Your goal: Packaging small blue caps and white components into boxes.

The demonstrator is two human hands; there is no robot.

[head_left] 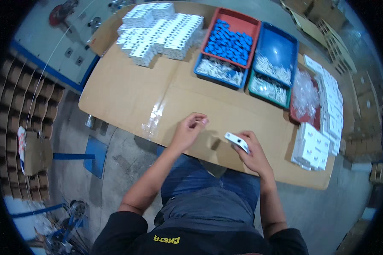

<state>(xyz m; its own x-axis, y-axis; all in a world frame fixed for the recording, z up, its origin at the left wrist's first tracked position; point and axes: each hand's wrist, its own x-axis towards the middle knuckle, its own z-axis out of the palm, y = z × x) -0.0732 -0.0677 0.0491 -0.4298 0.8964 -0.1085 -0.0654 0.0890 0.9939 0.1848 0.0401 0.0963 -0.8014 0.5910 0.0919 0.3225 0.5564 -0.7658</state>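
My right hand [253, 154] grips a small white box [237, 142] with dark print along its side, held tilted above the near edge of the cardboard-covered table [127, 91]. To the left of it, my left hand [188, 131] hovers over the cardboard, apart from the box. Its fingers are curled in with the tips near the thumb. Whether anything small sits between them cannot be made out.
Stacked white boxes [157, 36] stand at the far left. Blue pieces fill a red tray [231, 15]; a blue tray [278, 39] holds white parts. At right are clear plastic bags [305, 95] and more white boxes [311, 148]. A blue-framed stool [38, 153] stands left.
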